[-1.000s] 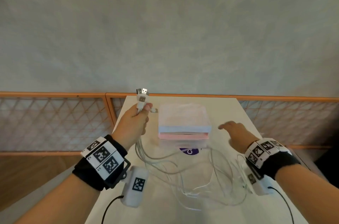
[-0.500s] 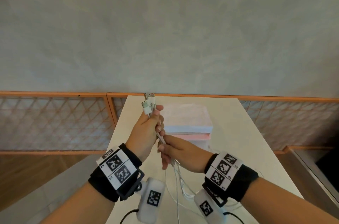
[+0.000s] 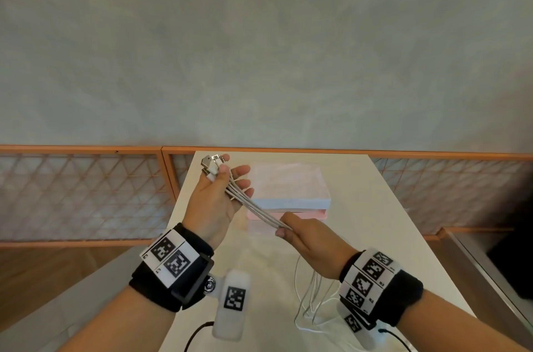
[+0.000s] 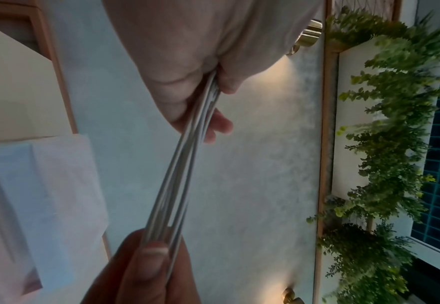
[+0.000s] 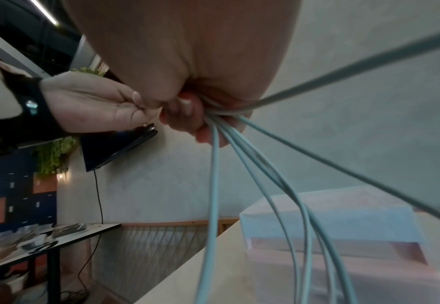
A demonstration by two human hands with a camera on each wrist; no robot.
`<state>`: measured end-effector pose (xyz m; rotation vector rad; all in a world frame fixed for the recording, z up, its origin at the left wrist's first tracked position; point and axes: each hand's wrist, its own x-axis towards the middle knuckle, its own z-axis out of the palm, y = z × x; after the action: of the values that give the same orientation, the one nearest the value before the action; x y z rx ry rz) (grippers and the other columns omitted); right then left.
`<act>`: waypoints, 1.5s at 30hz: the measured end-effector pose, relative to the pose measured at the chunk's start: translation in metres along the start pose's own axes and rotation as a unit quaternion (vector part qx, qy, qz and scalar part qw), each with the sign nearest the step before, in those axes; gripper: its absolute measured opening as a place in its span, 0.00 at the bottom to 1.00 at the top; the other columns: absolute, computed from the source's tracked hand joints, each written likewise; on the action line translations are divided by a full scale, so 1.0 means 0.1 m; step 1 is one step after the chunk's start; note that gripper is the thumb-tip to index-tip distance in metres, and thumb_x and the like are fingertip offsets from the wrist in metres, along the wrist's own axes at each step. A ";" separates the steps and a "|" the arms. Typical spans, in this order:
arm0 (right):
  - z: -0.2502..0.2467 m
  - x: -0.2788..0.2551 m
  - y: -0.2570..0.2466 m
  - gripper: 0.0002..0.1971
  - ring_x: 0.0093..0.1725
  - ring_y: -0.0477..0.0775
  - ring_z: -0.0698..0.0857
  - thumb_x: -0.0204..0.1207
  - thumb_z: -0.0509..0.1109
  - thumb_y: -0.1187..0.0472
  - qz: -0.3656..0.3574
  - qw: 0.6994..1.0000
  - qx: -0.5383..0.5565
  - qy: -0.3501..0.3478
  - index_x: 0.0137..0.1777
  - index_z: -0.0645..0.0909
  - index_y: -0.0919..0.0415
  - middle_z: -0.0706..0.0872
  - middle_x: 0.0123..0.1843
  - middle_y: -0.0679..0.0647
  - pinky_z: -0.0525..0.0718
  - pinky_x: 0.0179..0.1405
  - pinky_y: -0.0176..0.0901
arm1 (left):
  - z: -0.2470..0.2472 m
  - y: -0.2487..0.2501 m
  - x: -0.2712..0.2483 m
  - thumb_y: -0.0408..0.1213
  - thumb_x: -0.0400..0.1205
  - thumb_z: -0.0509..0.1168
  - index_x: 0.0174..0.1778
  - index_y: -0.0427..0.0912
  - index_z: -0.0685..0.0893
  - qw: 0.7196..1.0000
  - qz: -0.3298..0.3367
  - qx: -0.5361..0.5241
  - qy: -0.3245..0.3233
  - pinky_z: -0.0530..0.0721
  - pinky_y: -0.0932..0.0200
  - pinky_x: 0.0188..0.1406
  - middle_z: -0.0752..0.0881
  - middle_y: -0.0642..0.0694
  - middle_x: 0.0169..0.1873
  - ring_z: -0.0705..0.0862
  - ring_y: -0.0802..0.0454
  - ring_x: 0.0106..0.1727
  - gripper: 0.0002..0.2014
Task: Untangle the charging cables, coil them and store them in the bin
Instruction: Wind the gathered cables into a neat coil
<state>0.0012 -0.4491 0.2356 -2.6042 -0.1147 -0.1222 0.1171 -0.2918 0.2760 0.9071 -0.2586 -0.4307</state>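
We find the charging cables taut above the table's far left corner—left hand pinching the plugs, right hand closed round the strands—and advise sliding slowly, easing at snags.

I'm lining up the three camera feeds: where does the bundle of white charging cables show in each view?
Head: the charging cables run taut in the lower centre, from the left hand down to the right hand.
Left wrist: centre, a steep diagonal band between both hands.
Right wrist: fanning down and right from the centre.
Shared landmark: the translucent bin.
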 end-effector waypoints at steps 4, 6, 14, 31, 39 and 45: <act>-0.08 -0.01 0.05 0.24 0.33 0.56 0.75 0.77 0.46 0.36 0.009 1.000 -0.006 0.022 0.42 0.68 0.57 0.79 0.34 0.55 0.73 0.35 0.47 | -0.03 0.02 0.02 0.37 0.86 0.54 0.55 0.43 0.79 1.000 -0.018 -0.019 -0.005 0.90 0.55 0.43 0.89 0.44 0.48 0.89 0.55 0.39 0.09; -0.13 -0.01 0.09 0.19 0.30 0.51 0.71 0.79 0.51 0.38 0.024 0.999 0.011 0.025 0.38 0.67 0.52 0.75 0.30 0.49 0.69 0.31 0.42 | -0.04 0.03 0.02 0.34 0.86 0.54 0.58 0.42 0.78 1.000 -0.022 -0.016 -0.002 0.90 0.54 0.45 0.87 0.42 0.51 0.89 0.55 0.39 0.09; -0.32 -0.06 0.14 0.25 0.28 0.44 0.70 0.76 0.50 0.32 0.054 0.996 0.061 0.041 0.31 0.70 0.51 0.73 0.27 0.46 0.67 0.30 0.35 | -0.39 -0.08 0.04 0.26 0.82 0.61 0.79 0.55 0.59 0.985 -0.101 0.132 0.054 0.89 0.52 0.49 0.79 0.41 0.62 0.85 0.45 0.56 0.33; -0.61 0.07 -0.22 0.12 0.23 0.47 0.60 0.78 0.62 0.48 0.119 0.885 0.399 0.210 0.42 0.72 0.57 0.65 0.20 0.43 0.61 0.22 0.39 | 0.11 -0.59 -0.30 0.58 0.76 0.63 0.36 0.44 0.76 0.920 -0.015 0.352 -0.173 0.74 0.55 0.31 0.71 0.56 0.20 0.70 0.52 0.25 0.19; -0.60 0.14 -0.45 0.13 0.19 0.45 0.58 0.84 0.55 0.55 0.055 0.760 0.608 0.224 0.41 0.72 0.61 0.61 0.19 0.45 0.57 0.19 0.35 | 0.32 -0.69 -0.30 0.51 0.63 0.80 0.64 0.57 0.76 0.881 0.025 0.404 -0.246 0.77 0.69 0.60 0.84 0.61 0.58 0.81 0.67 0.61 0.33; -0.64 0.20 -0.54 0.12 0.18 0.45 0.57 0.83 0.56 0.56 0.028 0.765 0.613 0.197 0.40 0.72 0.59 0.61 0.19 0.45 0.53 0.21 0.39 | 0.44 -0.66 -0.36 0.49 0.82 0.62 0.32 0.48 0.87 0.894 0.013 0.386 -0.226 0.82 0.49 0.45 0.90 0.46 0.33 0.86 0.45 0.38 0.16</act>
<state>0.0111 -0.4339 0.3195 -1.2175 0.0407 -0.4083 0.0516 -0.3421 0.2478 1.5746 -0.9132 -0.5206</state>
